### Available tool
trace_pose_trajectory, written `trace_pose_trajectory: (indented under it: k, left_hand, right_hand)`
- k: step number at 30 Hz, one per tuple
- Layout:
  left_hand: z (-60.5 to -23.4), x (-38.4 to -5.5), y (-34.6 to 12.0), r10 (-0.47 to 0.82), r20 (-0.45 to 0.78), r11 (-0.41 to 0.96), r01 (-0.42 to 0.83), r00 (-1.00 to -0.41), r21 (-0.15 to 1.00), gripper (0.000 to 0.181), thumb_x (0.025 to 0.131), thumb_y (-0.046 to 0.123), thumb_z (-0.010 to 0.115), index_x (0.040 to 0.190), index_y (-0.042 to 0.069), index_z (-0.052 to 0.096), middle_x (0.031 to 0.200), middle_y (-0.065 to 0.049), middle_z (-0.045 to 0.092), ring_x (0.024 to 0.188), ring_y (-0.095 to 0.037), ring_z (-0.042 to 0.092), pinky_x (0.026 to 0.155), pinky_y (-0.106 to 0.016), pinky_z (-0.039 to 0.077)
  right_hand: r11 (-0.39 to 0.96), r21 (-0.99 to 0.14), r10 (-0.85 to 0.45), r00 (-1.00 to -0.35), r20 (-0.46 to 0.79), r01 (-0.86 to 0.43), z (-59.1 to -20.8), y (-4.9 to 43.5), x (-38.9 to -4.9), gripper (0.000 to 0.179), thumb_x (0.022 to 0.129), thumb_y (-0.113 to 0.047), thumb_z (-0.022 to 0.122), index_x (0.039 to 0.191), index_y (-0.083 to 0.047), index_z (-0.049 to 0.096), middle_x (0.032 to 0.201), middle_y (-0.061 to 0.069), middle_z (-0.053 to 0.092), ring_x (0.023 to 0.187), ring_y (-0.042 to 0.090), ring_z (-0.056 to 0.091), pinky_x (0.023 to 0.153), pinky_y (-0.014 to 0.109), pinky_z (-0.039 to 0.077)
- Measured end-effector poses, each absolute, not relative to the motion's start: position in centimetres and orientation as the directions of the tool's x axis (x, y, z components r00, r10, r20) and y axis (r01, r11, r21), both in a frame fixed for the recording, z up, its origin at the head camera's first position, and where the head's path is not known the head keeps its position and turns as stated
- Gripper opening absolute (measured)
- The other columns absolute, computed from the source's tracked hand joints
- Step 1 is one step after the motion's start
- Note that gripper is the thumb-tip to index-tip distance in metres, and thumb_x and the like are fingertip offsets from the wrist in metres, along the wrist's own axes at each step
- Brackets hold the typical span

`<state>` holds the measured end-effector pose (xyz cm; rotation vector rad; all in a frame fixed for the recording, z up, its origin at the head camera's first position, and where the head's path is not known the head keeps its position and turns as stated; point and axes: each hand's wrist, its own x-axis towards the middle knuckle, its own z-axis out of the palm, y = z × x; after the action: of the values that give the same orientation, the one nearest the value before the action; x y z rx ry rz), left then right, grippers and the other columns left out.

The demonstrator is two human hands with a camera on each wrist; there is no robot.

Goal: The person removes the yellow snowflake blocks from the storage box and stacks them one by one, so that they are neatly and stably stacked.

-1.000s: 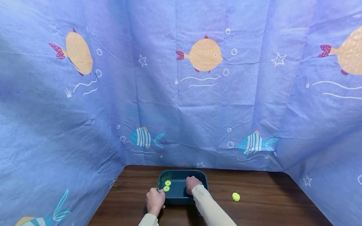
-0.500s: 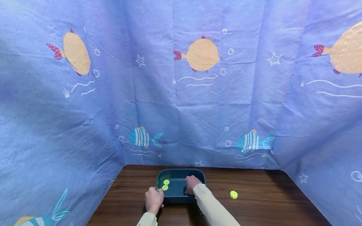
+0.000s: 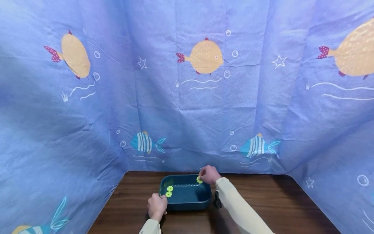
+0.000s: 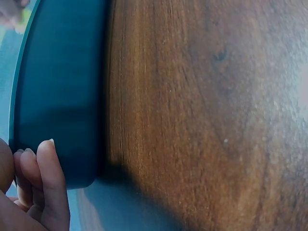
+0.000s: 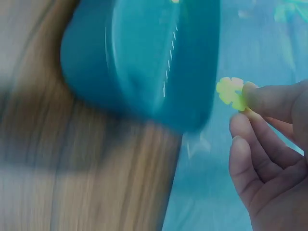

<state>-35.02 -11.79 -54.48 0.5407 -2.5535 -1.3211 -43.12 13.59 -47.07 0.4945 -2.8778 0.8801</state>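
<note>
A dark teal plastic basin (image 3: pixel 187 205) sits on the wooden table. My left hand (image 3: pixel 157 205) grips its near left corner, thumb and fingers pinching the rim in the left wrist view. Thumb and fingertips of my right hand (image 3: pixel 209 175) pinch a yellow-green, notched, flower-shaped disc (image 5: pixel 231 92). That hand is over the basin's far right corner, the disc (image 3: pixel 199 180) overlapping the rim in the head view. Inside the basin at its left end, two similar discs, an upper disc (image 3: pixel 170 188) and a lower disc (image 3: pixel 168 194), lie edge to edge.
The brown wooden table (image 3: pixel 280 208) reaches back to a blue curtain (image 3: pixel 187 130) printed with fish, which hangs behind and on both sides. A small black device (image 3: pixel 217 200) shows under my right wrist. My right sleeve (image 3: pixel 239 204) crosses the table's right part.
My right hand has risen from inside the basin toward its far right corner, now with a disc in its fingers. The yellow-green piece on the table is now hidden behind the sleeve. Left hand stays.
</note>
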Motion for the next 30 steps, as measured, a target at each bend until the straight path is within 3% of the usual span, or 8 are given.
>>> trace_pose_trajectory:
  k: [7,18,24,30]
  left_hand:
    - [-53.8,-35.5,-12.3,-0.423,0.033,0.527,-0.216,-0.905,0.822,0.022,0.091,0.012,0.049,0.082,-0.001,0.064,0.064,-0.010,0.061,0.038,-0.016,0.058,0.047,-0.030,0.050]
    - [-54.7,-34.8,-11.8,-0.417,0.025,0.529,-0.221,-0.908,0.819,0.022,0.089,0.012,0.048,0.075,0.002,0.062,0.061,-0.009,0.060,0.038,-0.016,0.058,0.048,-0.031,0.049]
    - [-54.6,-35.2,-11.9,-0.422,0.037,0.524,-0.210,-0.906,0.825,0.023,0.090,0.013,0.048,0.078,0.001,0.063,0.059,-0.008,0.060,0.038,-0.016,0.058,0.048,-0.032,0.048]
    - [-54.7,-35.1,-12.0,-0.420,0.023,0.517,-0.218,-0.907,0.828,0.023,0.090,0.012,0.048,0.081,-0.002,0.064,0.060,-0.009,0.060,0.038,-0.016,0.058,0.048,-0.031,0.049]
  right_hand:
    - [0.824,-0.531,-0.149,-0.979,0.139,-0.200,-45.4,19.6,-43.9,0.006,0.080,-0.011,0.079,0.076,-0.010,0.073,0.074,-0.002,0.068,0.073,0.015,0.059,0.070,0.033,0.053]
    - [0.854,-0.501,-0.135,-0.990,0.042,-0.138,-44.7,27.2,-42.3,0.007,0.084,-0.009,0.075,0.078,-0.008,0.072,0.076,0.000,0.067,0.070,0.017,0.058,0.064,0.033,0.050]
    - [0.893,-0.436,-0.131,-0.991,-0.023,-0.108,-46.1,29.4,-41.4,0.007,0.081,-0.005,0.072,0.074,-0.008,0.071,0.073,-0.001,0.064,0.070,0.016,0.055,0.063,0.030,0.048]
    - [0.881,-0.471,-0.103,-0.989,-0.107,-0.041,-48.3,30.7,-40.3,0.011,0.077,0.002,0.070,0.073,-0.008,0.070,0.070,0.002,0.065,0.065,0.015,0.056,0.057,0.026,0.045]
